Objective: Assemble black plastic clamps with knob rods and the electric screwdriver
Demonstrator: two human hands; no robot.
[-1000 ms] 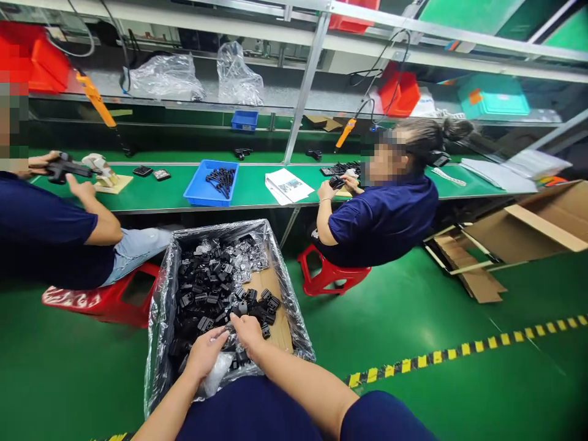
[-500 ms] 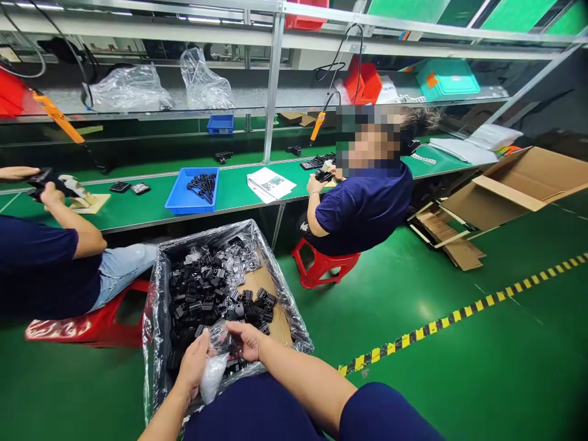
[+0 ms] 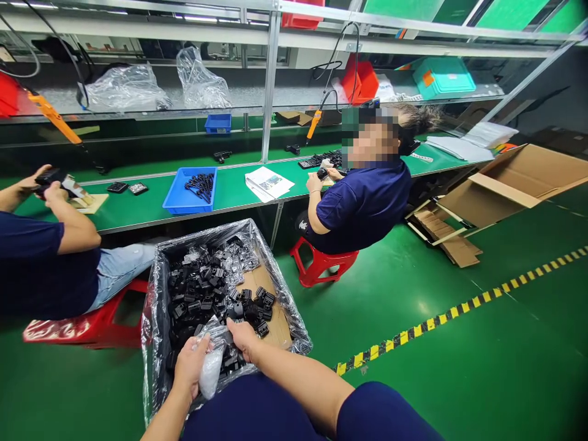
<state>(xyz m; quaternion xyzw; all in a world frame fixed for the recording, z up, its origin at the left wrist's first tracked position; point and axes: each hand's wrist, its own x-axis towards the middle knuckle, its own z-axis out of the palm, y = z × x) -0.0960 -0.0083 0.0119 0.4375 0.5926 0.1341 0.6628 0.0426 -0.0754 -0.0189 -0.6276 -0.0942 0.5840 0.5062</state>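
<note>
Fingers pinched, left hand [image 3: 188, 367] and right hand [image 3: 244, 340] grip a clear bag [image 3: 212, 370], contents hard to make out, over a plastic-lined box [image 3: 282, 295] of black parts [image 3: 209, 278]; the counter's [image 3: 232, 191] blue tray [image 3: 173, 195] holds dark pieces [image 3: 201, 187].

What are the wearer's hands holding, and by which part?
Clear plastic wrapping: the left hand grips its left side, the right hand its upper right end.

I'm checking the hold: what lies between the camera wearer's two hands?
In the head view, clear plastic spans the gap from left hand to right hand, over black parts.
</note>
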